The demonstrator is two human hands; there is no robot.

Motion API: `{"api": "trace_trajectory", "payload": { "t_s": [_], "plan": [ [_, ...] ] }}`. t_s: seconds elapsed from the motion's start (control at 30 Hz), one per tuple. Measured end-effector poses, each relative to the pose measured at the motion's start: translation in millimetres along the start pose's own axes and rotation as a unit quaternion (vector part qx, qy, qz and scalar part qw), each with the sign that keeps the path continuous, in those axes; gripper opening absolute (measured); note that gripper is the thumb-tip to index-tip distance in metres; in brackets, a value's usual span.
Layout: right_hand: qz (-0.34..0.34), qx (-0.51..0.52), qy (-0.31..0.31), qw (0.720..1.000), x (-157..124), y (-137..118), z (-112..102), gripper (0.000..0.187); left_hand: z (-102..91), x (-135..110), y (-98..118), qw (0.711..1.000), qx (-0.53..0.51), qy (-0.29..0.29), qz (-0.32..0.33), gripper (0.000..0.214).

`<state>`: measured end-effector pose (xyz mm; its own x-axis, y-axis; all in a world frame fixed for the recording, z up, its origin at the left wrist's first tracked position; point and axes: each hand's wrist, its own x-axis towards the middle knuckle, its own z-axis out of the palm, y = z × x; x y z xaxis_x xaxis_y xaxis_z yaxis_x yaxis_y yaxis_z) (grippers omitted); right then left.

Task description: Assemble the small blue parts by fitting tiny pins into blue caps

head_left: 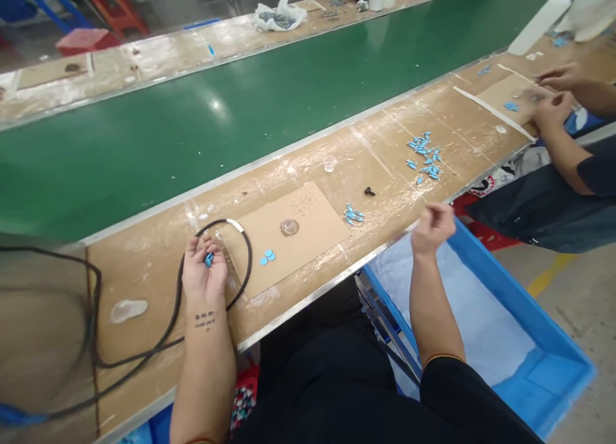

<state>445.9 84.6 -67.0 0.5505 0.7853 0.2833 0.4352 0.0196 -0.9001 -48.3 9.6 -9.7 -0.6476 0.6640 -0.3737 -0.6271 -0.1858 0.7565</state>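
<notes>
At a worktop (144, 258) beside a green belt (240, 110), a person's left hand (205, 274) lies palm up near the near edge, fingers curled around a small blue piece (208, 259). The piece's long axis seems to run along the fingers, toward the belt. It is too small to tell which end leads.

A black cable (249, 255) loops around that hand, the loop's long axis running from near edge to belt side. Its tail trails off toward the worktop's left end.

Just right of the loop lies a card sheet (312, 229) carrying blue discs (267, 256) and a clear cup (289, 226).

The right hand (433, 226) hangs off the near edge, above a blue bin (553, 348), its fingers drawn in loosely. Whether it holds anything cannot be told.

Farther right along the worktop lie a small cluster (353, 215) of blue parts, a black part (369, 191) and a larger scatter (426, 155) of blue parts. At the far right end a co-worker's hands (553, 107) are close together over another sheet.
</notes>
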Motion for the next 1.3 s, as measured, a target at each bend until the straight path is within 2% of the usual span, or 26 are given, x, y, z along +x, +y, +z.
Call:
{"api": "trace_trajectory", "payload": {
  "t_s": [0.03,0.1,0.17,0.2,0.23,0.33,0.47,0.57,0.63,0.67,0.77,0.83,0.9,0.97,1.1,1.2,1.3],
  "plan": [
    [-0.086,-0.03,-0.085,0.992,-5,-15,11,0.021,1.2,-2,0,1.0,-0.012,0.0,-0.006,0.033],
    [-0.21,-0.109,-0.229,0.944,-11,-40,33,0.021,4.2,-7,1,0.999,-0.036,-0.01,-0.016,0.028],
    [-0.251,-0.165,-0.322,0.898,-14,-55,50,0.021,7.4,-13,3,0.998,-0.049,-0.023,-0.024,0.023],
    [-0.248,-0.182,-0.339,0.889,-15,-59,55,0.021,9.0,-16,4,0.998,-0.05,-0.025,-0.028,0.021],
    [-0.235,-0.19,-0.34,0.891,-15,-60,58,0.02,10.6,-19,4,0.998,-0.051,-0.022,-0.032,0.019],
    [-0.192,-0.176,-0.291,0.921,-20,-57,60,0.016,16.1,-29,4,0.998,-0.051,-0.018,-0.036,0.017],
    [-0.186,-0.163,-0.232,0.941,-29,-65,52,0.024,22.7,-42,1,0.997,-0.049,-0.048,-0.046,0.016],
    [-0.173,-0.058,-0.127,0.975,-35,-95,54,0.032,24.5,-49,-2,0.992,-0.042,-0.087,-0.082,0.013],
    [-0.186,0.054,-0.093,0.977,-41,-124,67,0.036,24.5,-52,-2,0.989,-0.033,-0.111,-0.094,0.009],
    [-0.207,0.098,-0.103,0.968,-45,-139,77,0.035,24.5,-52,-2,0.988,-0.028,-0.118,-0.097,0.008],
    [-0.291,0.165,-0.189,0.923,-60,-173,118,0.03,25.2,-52,-1,0.988,-0.017,-0.117,-0.097,0.015],
    [-0.31,0.203,-0.238,0.898,-69,-179,143,0.029,25.9,-50,-1,0.99,-0.014,-0.106,-0.094,0.022],
    [-0.283,0.226,-0.276,0.89,-75,-172,160,0.028,25.6,-48,-1,0.992,-0.012,-0.096,-0.086,0.024],
    [-0.23,0.23,-0.302,0.896,-78,-158,164,0.03,23.7,-46,-2,0.993,-0.013,-0.097,-0.072,0.022],
    [-0.15,0.219,-0.326,0.907,-75,-131,156,0.037,18.6,-43,-9,0.992,-0.032,-0.116,-0.026,0.027],
    [-0.152,0.23,-0.331,0.902,-72,-125,151,0.031,17.6,-43,-14,0.992,-0.037,-0.121,-0.01,0.035],
    [-0.198,0.225,-0.343,0.89,-71,-127,151,0.02,19.4,-43,-17,0.993,-0.037,-0.108,-0.013,0.027]
  ]
}}
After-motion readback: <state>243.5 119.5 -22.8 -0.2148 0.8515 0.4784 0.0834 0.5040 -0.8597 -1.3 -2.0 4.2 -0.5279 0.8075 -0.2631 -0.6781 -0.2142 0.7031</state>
